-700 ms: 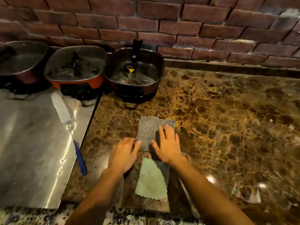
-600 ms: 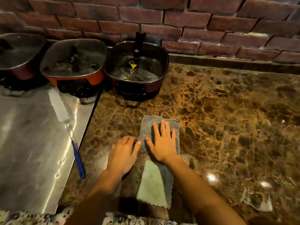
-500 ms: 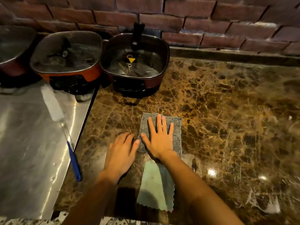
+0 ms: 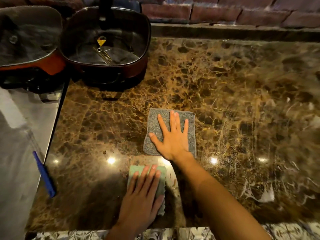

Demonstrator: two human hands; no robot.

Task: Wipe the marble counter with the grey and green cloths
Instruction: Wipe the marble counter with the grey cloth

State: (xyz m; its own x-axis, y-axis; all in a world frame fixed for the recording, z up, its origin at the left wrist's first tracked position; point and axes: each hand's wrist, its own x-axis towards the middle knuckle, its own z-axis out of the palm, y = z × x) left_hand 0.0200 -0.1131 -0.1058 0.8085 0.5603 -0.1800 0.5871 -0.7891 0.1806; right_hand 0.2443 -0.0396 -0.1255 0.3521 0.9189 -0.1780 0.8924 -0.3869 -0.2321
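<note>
A grey cloth (image 4: 153, 125) lies flat on the brown marble counter (image 4: 225, 94), near its middle. My right hand (image 4: 170, 137) presses flat on it with fingers spread. Closer to the front edge lies a pale green cloth (image 4: 161, 177) with a scalloped edge. My left hand (image 4: 142, 194) rests flat on top of the green cloth and hides most of it. Neither hand grips its cloth; both palms lie down on the fabric.
Two electric pans stand at the back left: a dark red one (image 4: 105, 47) with a glass lid and an orange one (image 4: 29, 49). A steel surface (image 4: 20, 153) adjoins the counter on the left, with a blue-handled brush (image 4: 44, 174) on it. A brick wall (image 4: 242, 11) runs behind.
My left hand has moved from the bare counter beside the grey cloth back onto the green cloth. My right hand stays flat on the grey cloth. The view has shifted down and closer.
</note>
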